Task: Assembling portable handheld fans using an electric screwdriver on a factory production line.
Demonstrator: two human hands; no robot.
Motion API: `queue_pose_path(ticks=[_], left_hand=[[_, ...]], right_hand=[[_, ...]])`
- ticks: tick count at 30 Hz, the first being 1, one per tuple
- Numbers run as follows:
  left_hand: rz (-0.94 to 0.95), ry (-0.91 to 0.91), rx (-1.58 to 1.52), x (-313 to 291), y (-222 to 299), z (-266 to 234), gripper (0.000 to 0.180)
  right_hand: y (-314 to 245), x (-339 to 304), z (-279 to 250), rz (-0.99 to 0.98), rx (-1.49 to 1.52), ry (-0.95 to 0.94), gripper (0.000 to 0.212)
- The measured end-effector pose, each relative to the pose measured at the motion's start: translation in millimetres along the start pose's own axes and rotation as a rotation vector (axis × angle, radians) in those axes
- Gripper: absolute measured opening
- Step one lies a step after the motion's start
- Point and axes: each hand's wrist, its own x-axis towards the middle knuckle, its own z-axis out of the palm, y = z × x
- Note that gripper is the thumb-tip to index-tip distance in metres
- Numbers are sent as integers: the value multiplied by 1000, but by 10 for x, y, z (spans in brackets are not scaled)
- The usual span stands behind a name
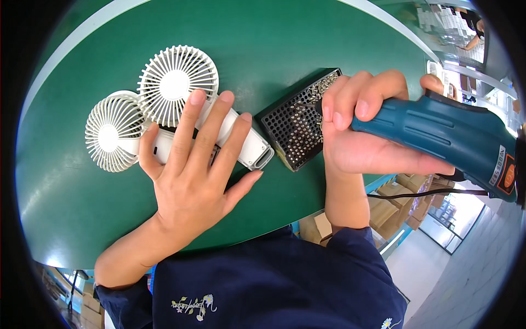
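Two white handheld fans lie side by side on the green table (246, 38). My left hand (192, 156) rests with fingers spread across their handles. The upper fan (178, 82) has its handle end sticking out to the right of my fingers; the lower-left fan (112, 131) is partly covered by my hand. My right hand (361, 115) is wrapped round a teal electric screwdriver (433, 126). Its front end points left, over a black screw tray (298, 118) with rows of holes and many small screws. The screwdriver's tip is mostly hidden by my fingers.
A black cord (427, 193) runs from near the screwdriver past the table edge. Cardboard boxes (386, 203) stand below the table on the right. Another white fan (434, 68) sits at the far right edge, and a co-worker's arm (474, 41) shows beyond.
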Motion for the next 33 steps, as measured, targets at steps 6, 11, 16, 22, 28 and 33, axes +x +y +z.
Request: queue_pose_path(ticks=[6, 11, 16, 22, 28, 33], left_hand=[[-5, 10, -10, 16, 19, 3, 62], [-26, 22, 6, 6, 14, 14, 62], [-42, 48, -18, 59, 30, 36, 61], [-24, 61, -18, 58, 25, 45, 62], [-24, 64, -36, 54, 20, 36, 62], [-26, 63, -46, 68, 37, 36, 61]], right_hand=[[-34, -11, -15, -10, -54, -74, 95], [-121, -5, 124, -66, -17, 0, 88], [-315, -92, 240, -56, 18, -70, 71], [-287, -224, 402, 15, 13, -118, 70], [-174, -249, 338, -30, 28, -135, 75], [-166, -278, 332, 4, 27, -143, 73]])
